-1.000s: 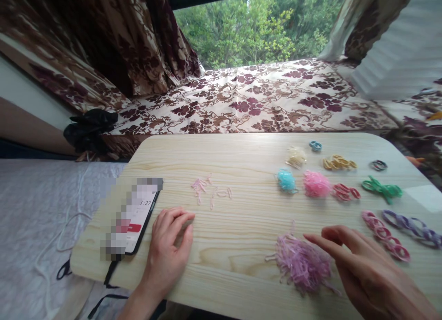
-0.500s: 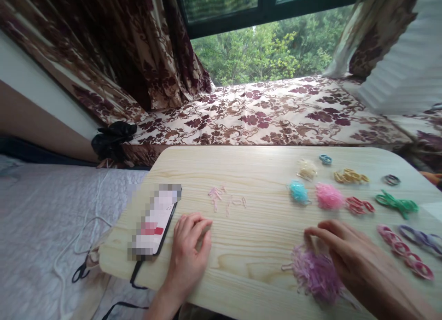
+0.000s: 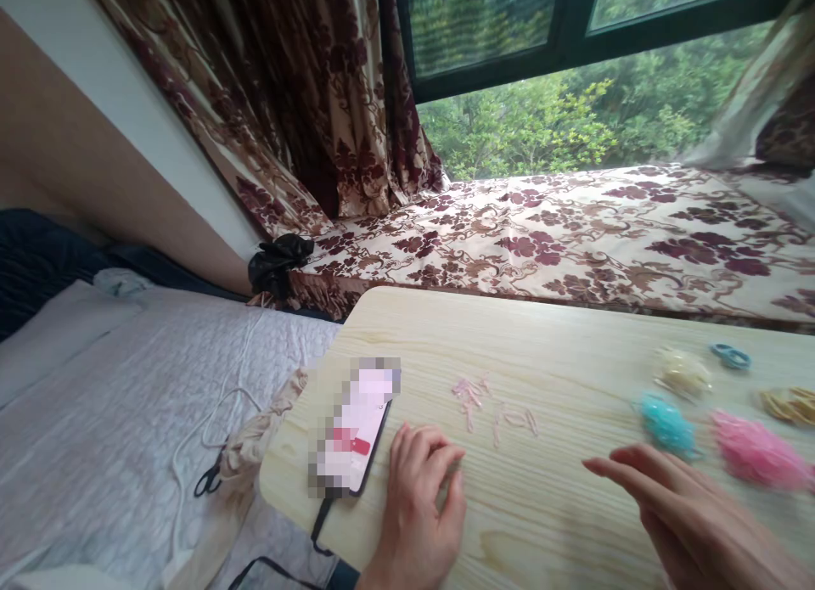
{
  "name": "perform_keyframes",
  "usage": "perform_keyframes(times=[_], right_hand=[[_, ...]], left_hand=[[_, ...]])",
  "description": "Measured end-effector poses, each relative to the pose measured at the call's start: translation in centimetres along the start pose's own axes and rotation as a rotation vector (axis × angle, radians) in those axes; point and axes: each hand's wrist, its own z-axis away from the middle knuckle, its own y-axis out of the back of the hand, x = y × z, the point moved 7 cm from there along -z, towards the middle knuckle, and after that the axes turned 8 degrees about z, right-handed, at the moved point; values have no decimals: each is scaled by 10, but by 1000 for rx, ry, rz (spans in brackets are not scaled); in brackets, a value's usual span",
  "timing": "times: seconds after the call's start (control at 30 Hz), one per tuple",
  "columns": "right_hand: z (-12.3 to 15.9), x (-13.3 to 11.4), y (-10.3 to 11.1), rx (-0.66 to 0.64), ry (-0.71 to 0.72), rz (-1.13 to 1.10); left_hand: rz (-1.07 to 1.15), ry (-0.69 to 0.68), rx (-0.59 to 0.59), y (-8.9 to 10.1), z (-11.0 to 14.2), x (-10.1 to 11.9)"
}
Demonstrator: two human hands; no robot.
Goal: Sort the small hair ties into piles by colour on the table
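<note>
My left hand [image 3: 424, 497] rests on the light wooden table [image 3: 548, 327], beside the phone [image 3: 362, 420]. Its fingers are loosely bent, thumb apart, with nothing seen in them. My right hand [image 3: 675, 505] hovers over the table at the lower right, index and middle fingers stretched to the left. Its thumb is hidden, and nothing shows at the fingertips. Between and beyond the hands lie several small pale pink elastic bands [image 3: 469, 392], some loosely spread. Past my right hand are a turquoise heap of bands [image 3: 668, 424] and a bright pink heap [image 3: 757, 454].
A pale yellow heap [image 3: 681, 373], blue rings [image 3: 731, 356] and mustard bands [image 3: 789, 405] lie at the table's right. A black cord [image 3: 322, 526] runs from the phone over the edge. Left is a bed [image 3: 159, 361] with a white cable; behind, a flowered window seat [image 3: 541, 233].
The view has swung left, taking the purple heap and the right-hand chains out of frame. My right hand has left the purple heap and moved leftward. My left hand stays by the phone.
</note>
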Motion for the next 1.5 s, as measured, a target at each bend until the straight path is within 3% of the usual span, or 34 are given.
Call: perform_keyframes(times=[0.17,0.27,0.4,0.63,0.9,1.13,1.5], right_hand=[[-46,-41,10,76,116,-35],[-58,-51,4,37,133,-45],[-62,-45,-10,-72,118,-49],[-56,-24,-19,-53,10,31],[-36,-20,-24,-257,-14,-11],[-40,-10,-9,-131,-118,-5],[-51,-28,-26,-143,-158,73]], left_hand=[[27,20,-5,0,-2,0],[33,22,-14,-1,-3,0],[49,33,-9,1,-3,0],[53,33,-9,3,-1,1],[38,31,-15,1,1,-1],[36,20,-8,1,2,-2],[5,7,-12,1,2,-3]])
